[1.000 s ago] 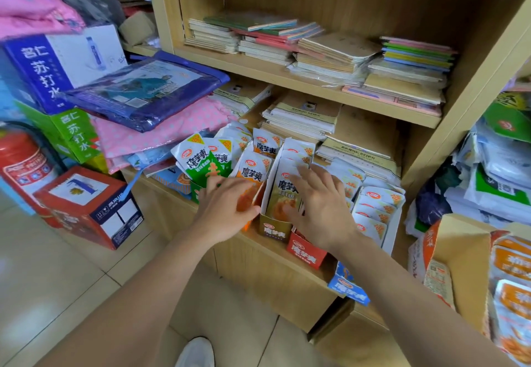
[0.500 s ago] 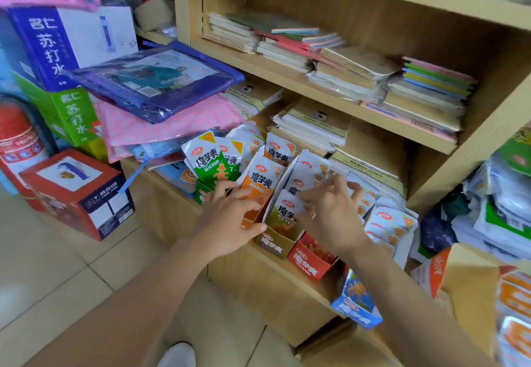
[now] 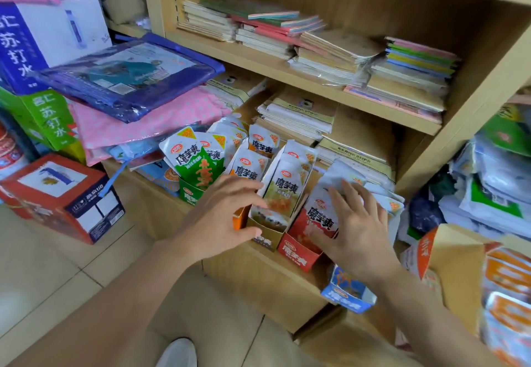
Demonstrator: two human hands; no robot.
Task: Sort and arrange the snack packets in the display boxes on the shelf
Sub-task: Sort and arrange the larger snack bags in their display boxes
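Several small display boxes of snack packets stand in a row on the lowest wooden shelf (image 3: pixel 258 277). From the left: a green box (image 3: pixel 189 194) with green packets (image 3: pixel 195 162), an orange box (image 3: pixel 239 220), a tan box (image 3: pixel 270 234) with yellowish packets (image 3: pixel 286 191), a red box (image 3: pixel 298 251) with red packets (image 3: pixel 321 217), and a blue box (image 3: pixel 349 292) hanging over the shelf edge. My left hand (image 3: pixel 221 217) lies with spread fingers against the orange and tan boxes. My right hand (image 3: pixel 356 223) presses flat on the red packets.
Stacks of notebooks (image 3: pixel 316 48) fill the upper shelf and the back of the lower one. Left of the shelf are folded plastic-wrapped cloths (image 3: pixel 129 79) and drink cartons (image 3: pixel 60 197) on the tiled floor. Bagged goods (image 3: pixel 494 188) and an open snack carton (image 3: pixel 465 269) crowd the right.
My right hand has shifted right, from the tan box's packets to the red packets. My left hand stays by the orange box. The camera has moved closer.
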